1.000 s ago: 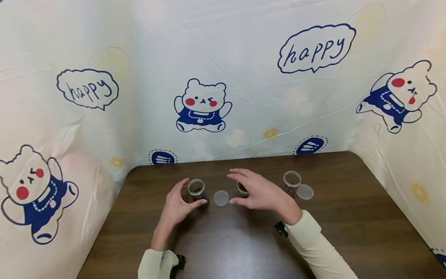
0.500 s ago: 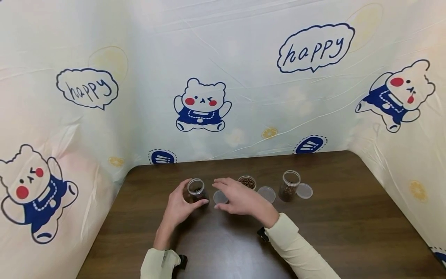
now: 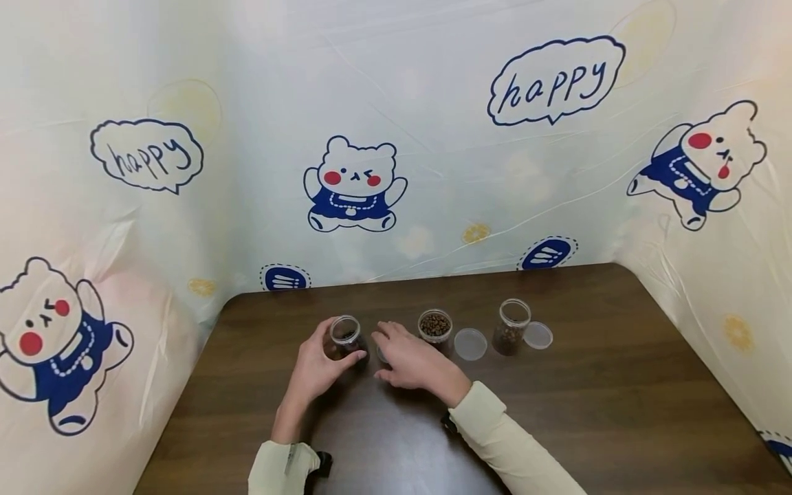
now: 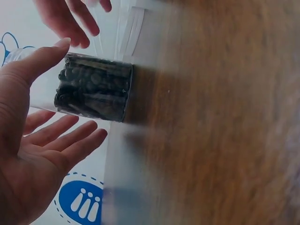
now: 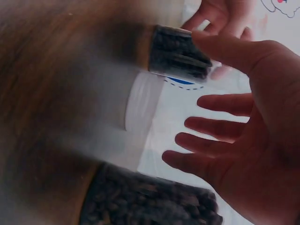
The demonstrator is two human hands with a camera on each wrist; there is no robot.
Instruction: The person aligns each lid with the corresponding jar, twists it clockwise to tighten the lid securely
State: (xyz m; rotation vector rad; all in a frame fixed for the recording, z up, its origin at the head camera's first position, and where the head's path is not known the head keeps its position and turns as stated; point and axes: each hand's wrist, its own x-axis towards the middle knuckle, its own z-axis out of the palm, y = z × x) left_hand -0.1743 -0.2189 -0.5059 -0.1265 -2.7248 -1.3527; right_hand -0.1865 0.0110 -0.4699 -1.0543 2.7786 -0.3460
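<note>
A clear jar (image 3: 345, 330) of dark beans stands upright at the left, its top uncovered. My left hand (image 3: 317, 366) curves around it, thumb along the near side and fingers at the far side. In the left wrist view the thumb lies against the jar (image 4: 93, 86). Just right of that jar, my right hand (image 3: 410, 357) hovers with fingers spread over a clear round lid (image 5: 142, 101), mostly covered by the hand in the head view. The right wrist view shows a gap between fingers and lid.
A shorter-looking open jar of brown beans (image 3: 436, 324) stands behind the right hand, with a lid (image 3: 471, 344) flat beside it. Farther right are another open jar (image 3: 511, 328) and its neighbouring lid (image 3: 538, 335). A printed cloth (image 3: 433, 137) hangs behind the brown table (image 3: 557, 412).
My right hand has moved left from the middle jar to the lid beside the left jar, bringing the middle jar and its lid into sight. The left hand has stayed at its jar.
</note>
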